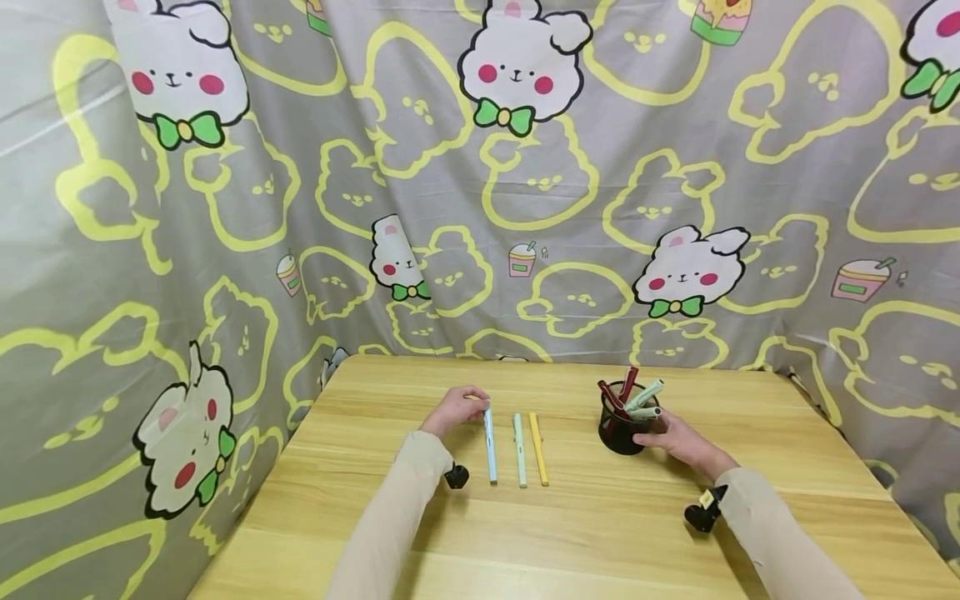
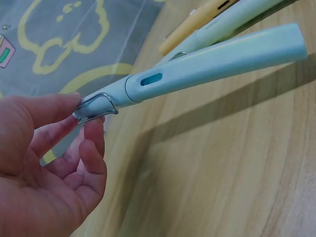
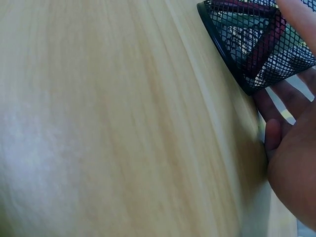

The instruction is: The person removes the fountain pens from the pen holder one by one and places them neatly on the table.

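My left hand (image 1: 455, 408) pinches a light blue pen (image 1: 491, 450) at its clip end, between thumb and fingers. In the left wrist view the wire clip of this pen (image 2: 207, 71) shows at the fingertips, and the pen's shadow falls beside it on the wood. To its right lie a pale green pen (image 1: 521, 454) and a yellow pen (image 1: 538, 450), roughly side by side. My right hand (image 1: 684, 442) holds a black mesh pen holder (image 1: 617, 435) round its right side, thumb in front. Dark red pens (image 1: 628, 385) and pale green ones (image 1: 647, 393) lean inside it.
Everything stands on a wood-grain table (image 1: 570, 542). A grey curtain (image 1: 450, 192) with cartoon print hangs behind the table and along its left side. Small black cameras (image 1: 456, 476) are strapped at both wrists.
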Motion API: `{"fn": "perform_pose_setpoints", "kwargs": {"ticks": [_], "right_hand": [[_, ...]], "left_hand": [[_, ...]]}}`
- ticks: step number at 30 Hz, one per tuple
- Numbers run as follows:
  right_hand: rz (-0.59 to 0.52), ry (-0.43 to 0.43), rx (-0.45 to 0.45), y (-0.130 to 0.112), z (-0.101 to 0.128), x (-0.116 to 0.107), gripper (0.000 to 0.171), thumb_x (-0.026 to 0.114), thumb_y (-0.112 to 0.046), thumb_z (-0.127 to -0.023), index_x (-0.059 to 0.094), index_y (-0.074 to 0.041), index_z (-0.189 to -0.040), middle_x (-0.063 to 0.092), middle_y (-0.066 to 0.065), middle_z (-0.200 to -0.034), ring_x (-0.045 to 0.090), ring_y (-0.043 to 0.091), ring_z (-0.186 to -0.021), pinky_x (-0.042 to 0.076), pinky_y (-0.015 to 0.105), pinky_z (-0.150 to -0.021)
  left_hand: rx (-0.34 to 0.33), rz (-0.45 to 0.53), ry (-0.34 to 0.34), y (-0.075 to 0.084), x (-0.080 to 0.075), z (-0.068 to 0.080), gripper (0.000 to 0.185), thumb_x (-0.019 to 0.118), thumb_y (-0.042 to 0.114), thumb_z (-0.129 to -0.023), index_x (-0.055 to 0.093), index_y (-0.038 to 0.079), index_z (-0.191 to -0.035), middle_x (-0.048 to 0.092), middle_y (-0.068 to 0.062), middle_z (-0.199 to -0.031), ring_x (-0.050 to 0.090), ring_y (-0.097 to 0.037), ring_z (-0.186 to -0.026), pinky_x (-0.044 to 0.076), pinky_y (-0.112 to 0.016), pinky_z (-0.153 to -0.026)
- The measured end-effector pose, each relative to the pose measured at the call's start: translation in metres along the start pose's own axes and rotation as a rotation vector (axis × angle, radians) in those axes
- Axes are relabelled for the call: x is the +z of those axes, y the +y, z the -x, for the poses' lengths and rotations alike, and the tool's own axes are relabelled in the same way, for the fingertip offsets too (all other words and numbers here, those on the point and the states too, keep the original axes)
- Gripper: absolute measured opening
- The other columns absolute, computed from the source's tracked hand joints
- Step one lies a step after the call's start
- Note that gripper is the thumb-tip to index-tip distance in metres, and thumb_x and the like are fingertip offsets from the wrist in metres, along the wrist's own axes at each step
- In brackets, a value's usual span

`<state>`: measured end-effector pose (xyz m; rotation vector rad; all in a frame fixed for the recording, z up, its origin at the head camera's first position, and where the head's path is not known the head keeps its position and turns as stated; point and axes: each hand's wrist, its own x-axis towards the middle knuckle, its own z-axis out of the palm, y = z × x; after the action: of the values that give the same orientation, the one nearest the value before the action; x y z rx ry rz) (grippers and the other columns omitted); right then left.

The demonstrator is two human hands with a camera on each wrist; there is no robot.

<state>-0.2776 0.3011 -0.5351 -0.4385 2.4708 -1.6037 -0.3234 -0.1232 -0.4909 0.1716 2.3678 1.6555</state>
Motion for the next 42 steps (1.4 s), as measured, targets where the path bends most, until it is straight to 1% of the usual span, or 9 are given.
{"fn": "perform_pose_setpoints", "kwargs": {"ticks": [6,10,19,26,34,36,37,38,42], "right_hand": [[-0.025,-0.001,0.01,0.0,0.001,0.0,0.064,0.068,-0.019,-0.088,0.036,0.002,-0.14,0.042,0.03,-0.137,0.035,0.046,-0.127,0.024,0.058,-0.104],[-0.015,-0.001,0.004,0.0,0.001,0.0,0.063,0.068,-0.019,-0.088,0.038,0.003,-0.139,0.044,0.029,-0.136,0.037,0.044,-0.126,0.027,0.055,-0.103],[-0.023,-0.015,-0.003,-0.004,0.0,0.0,0.066,0.068,-0.017,-0.088,0.034,0.005,-0.14,0.038,0.031,-0.139,0.032,0.046,-0.129,0.027,0.054,-0.103],[-0.008,-0.008,0.012,-0.004,0.0,0.0,0.064,0.068,-0.019,-0.088,0.037,0.005,-0.139,0.042,0.03,-0.137,0.036,0.044,-0.127,0.032,0.047,-0.102],[-0.013,-0.018,0.044,0.0,0.003,0.004,0.065,0.069,-0.021,-0.088,0.038,0.004,-0.139,0.039,0.028,-0.14,0.034,0.043,-0.129,0.029,0.048,-0.104],[-0.021,-0.011,0.055,-0.001,0.003,0.004,0.065,0.069,-0.021,-0.088,0.038,0.003,-0.139,0.038,0.028,-0.141,0.033,0.042,-0.13,0.028,0.049,-0.104],[-0.024,-0.013,0.05,-0.001,0.003,0.003,0.065,0.068,-0.02,-0.088,0.037,0.004,-0.14,0.037,0.029,-0.141,0.032,0.043,-0.13,0.027,0.051,-0.104],[-0.025,-0.013,0.049,-0.001,0.003,0.003,0.065,0.068,-0.02,-0.088,0.036,0.004,-0.14,0.036,0.03,-0.141,0.031,0.044,-0.13,0.026,0.053,-0.105],[0.0,-0.013,0.048,-0.003,0.0,0.001,0.068,0.067,-0.023,-0.089,0.032,0.005,-0.141,0.035,0.032,-0.141,0.03,0.047,-0.13,0.025,0.057,-0.104]], "left_hand": [[0.003,-0.002,0.002,-0.005,0.007,-0.003,0.024,0.063,0.01,-0.09,0.063,-0.006,-0.109,0.064,-0.007,-0.073,0.056,-0.016,-0.066,0.048,-0.03,-0.066],[0.002,0.003,0.006,-0.006,0.01,-0.002,0.025,0.063,0.01,-0.09,0.063,-0.006,-0.11,0.063,-0.01,-0.075,0.054,-0.015,-0.064,0.046,-0.028,-0.062],[-0.019,0.039,0.012,-0.009,0.013,-0.006,0.027,0.064,0.01,-0.09,0.063,-0.005,-0.112,0.064,-0.009,-0.077,0.055,-0.018,-0.066,0.046,-0.03,-0.061],[-0.019,0.018,0.002,-0.011,0.013,-0.005,0.026,0.065,0.009,-0.088,0.064,-0.005,-0.11,0.065,-0.008,-0.079,0.057,-0.02,-0.069,0.047,-0.029,-0.061],[-0.032,0.029,0.003,-0.02,0.017,-0.005,0.022,0.066,0.007,-0.087,0.066,-0.004,-0.106,0.067,-0.011,-0.084,0.059,-0.02,-0.071,0.048,-0.029,-0.06],[-0.023,0.021,0.01,-0.022,0.018,-0.008,0.019,0.067,0.007,-0.086,0.068,-0.002,-0.103,0.067,-0.011,-0.084,0.061,-0.02,-0.072,0.049,-0.029,-0.06],[0.009,0.015,0.009,-0.024,0.018,-0.01,0.017,0.068,0.009,-0.086,0.068,-0.001,-0.1,0.067,-0.009,-0.081,0.06,-0.019,-0.07,0.049,-0.028,-0.058],[0.018,0.006,0.013,-0.024,0.017,-0.011,0.015,0.069,0.009,-0.086,0.069,0.0,-0.098,0.067,-0.009,-0.08,0.06,-0.018,-0.069,0.049,-0.028,-0.058],[0.03,-0.026,0.025,-0.023,0.016,-0.015,0.012,0.07,0.009,-0.085,0.07,0.001,-0.094,0.067,-0.008,-0.079,0.06,-0.018,-0.068,0.049,-0.028,-0.057]]}}
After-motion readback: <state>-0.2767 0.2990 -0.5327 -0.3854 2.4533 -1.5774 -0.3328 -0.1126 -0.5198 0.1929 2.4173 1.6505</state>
